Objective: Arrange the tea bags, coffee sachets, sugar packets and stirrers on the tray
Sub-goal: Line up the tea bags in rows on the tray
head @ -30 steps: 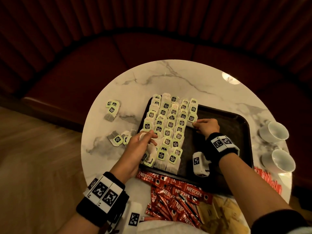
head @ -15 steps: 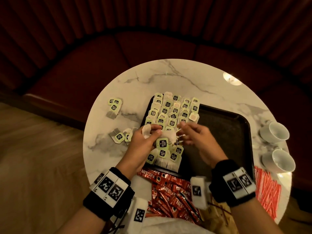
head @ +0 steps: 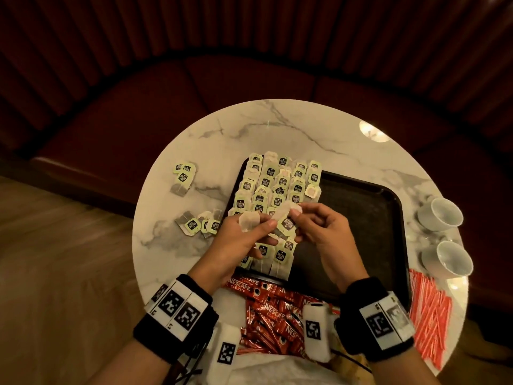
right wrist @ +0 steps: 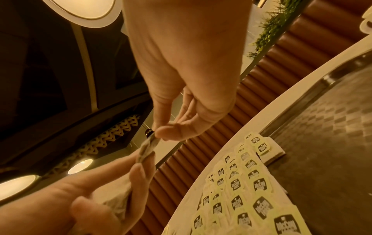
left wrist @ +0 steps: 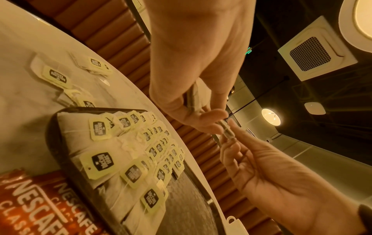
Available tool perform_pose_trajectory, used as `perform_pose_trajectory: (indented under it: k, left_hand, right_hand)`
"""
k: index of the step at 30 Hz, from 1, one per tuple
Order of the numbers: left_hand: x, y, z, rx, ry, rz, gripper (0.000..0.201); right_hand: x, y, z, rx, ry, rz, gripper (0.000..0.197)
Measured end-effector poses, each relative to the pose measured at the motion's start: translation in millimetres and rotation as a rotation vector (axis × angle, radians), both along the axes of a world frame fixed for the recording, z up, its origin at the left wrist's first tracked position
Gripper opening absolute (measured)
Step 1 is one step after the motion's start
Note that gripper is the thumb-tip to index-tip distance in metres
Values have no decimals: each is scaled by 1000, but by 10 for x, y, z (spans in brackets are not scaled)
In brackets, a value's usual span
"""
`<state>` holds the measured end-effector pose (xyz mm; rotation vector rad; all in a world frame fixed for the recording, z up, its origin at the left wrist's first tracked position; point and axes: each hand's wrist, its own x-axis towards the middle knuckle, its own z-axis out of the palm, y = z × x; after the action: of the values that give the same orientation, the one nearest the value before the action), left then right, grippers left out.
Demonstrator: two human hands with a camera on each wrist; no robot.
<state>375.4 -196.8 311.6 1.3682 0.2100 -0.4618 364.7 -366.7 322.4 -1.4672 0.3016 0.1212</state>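
Left hand [head: 244, 240] and right hand [head: 322, 229] raised, meeting fingertip to fingertip; both sets of fingers curled, pinching

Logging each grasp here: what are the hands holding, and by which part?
Left hand grips a few tea bags by their pouches. Right hand pinches the top edge of one tea bag between thumb and fingertips.

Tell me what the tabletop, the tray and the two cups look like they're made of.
Tabletop: white with grey veins and a glossy lamp reflection, likely polished marble or a lookalike.
Tray: black, with a fine textured floor; probably plastic, hard to confirm.
Cups: plain white, smooth sheen, likely glazed ceramic.
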Motion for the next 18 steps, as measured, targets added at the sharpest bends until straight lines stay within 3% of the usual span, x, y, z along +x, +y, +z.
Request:
perform_pose_trajectory:
  k: [7, 18]
  left_hand:
    - [-23, -30, 16, -94, 80, 83, 19]
    - [-34, -74, 14, -1, -35, 70, 10]
  right_hand:
    - [-21, 44, -3, 188, 28, -41, 38]
    - [-53, 70, -46, 87, 78, -98, 14]
